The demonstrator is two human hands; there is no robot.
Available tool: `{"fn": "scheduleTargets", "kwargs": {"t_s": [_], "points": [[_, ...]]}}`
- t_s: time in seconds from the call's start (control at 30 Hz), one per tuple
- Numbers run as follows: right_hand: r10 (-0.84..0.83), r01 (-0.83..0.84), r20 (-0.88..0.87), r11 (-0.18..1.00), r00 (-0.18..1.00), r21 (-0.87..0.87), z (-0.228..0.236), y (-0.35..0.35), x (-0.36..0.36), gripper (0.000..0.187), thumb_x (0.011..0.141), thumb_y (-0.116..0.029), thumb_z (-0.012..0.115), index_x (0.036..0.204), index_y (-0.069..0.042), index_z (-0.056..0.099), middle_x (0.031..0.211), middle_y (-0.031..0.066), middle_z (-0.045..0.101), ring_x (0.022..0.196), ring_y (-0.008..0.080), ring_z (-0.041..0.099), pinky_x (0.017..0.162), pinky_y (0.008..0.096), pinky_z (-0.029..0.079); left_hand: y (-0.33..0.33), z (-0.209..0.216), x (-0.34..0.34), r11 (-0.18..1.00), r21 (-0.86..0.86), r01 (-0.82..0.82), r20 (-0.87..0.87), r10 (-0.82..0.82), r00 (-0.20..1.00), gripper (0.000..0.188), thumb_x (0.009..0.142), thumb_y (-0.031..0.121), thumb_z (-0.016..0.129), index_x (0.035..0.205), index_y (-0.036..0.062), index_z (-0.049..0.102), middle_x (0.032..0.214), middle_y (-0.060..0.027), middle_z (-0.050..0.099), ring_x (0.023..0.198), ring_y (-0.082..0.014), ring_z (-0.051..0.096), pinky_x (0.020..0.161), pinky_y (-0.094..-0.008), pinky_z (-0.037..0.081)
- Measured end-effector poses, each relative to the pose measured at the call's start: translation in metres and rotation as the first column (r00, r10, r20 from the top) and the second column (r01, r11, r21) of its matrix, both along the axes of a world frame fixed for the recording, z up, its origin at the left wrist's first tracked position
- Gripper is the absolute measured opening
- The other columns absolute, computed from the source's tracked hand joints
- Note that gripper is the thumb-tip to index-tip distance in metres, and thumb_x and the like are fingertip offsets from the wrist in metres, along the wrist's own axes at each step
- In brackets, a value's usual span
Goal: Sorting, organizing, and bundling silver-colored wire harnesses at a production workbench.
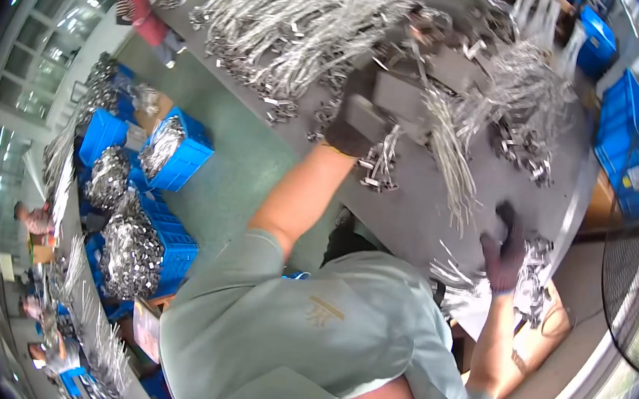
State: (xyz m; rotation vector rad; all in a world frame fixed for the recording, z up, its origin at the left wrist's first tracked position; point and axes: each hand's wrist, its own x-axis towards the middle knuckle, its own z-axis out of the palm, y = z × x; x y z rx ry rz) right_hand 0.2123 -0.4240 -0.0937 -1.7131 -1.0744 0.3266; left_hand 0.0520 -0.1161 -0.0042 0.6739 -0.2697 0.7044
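My left hand, in a dark glove, reaches over the grey table. It is closed about a small grey block; the fingers are partly hidden and blurred. Larger grey blocks lie just beyond it, beside a bundle of silvery cables with metal connector ends. My right hand, also gloved, hovers over the near right of the table with its fingers spread and nothing in them. Below and beside it lies another bunch of silvery cables with connectors.
A large heap of silvery cables covers the far table, with another pile at right. A blue crate and a fan guard stand at the right edge. Filled blue crates line the left; a person stands at far left.
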Motion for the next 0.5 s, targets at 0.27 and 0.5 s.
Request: {"fn": "scheduleTargets", "kwargs": {"t_s": [0.27,0.5], "points": [[0.483,-0.525,-0.352,0.851,0.802,-0.027,0.119,0.107,-0.068,0.035,0.090,-0.012,0.057,0.122,0.002,0.050,0.074,0.0062,0.064,0.061,0.0132,0.061,0.058,0.0312,0.050,-0.007,-0.020,-0.011,0.969,-0.219,0.117,0.038,-0.111,0.993,0.058,0.092,0.054,0.053,0.132,0.0124,0.051,0.128,-0.0077,0.059,0.110,-0.0255,0.061,0.095,-0.0434,0.051],[0.293,-0.322,0.348,0.946,0.891,0.029,0.079,0.122,-0.070,0.016,0.091,-0.013,0.056,0.100,-0.001,0.052,0.064,0.0125,0.063,0.057,0.0330,0.064,0.053,0.0420,0.049,-0.036,0.029,-0.032,0.830,0.366,-0.420,-0.085,0.479,0.874,0.028,0.097,0.017,0.053,0.122,0.0065,0.057,0.103,-0.0044,0.064,0.091,-0.0118,0.063,0.078,-0.0295,0.052]]}}
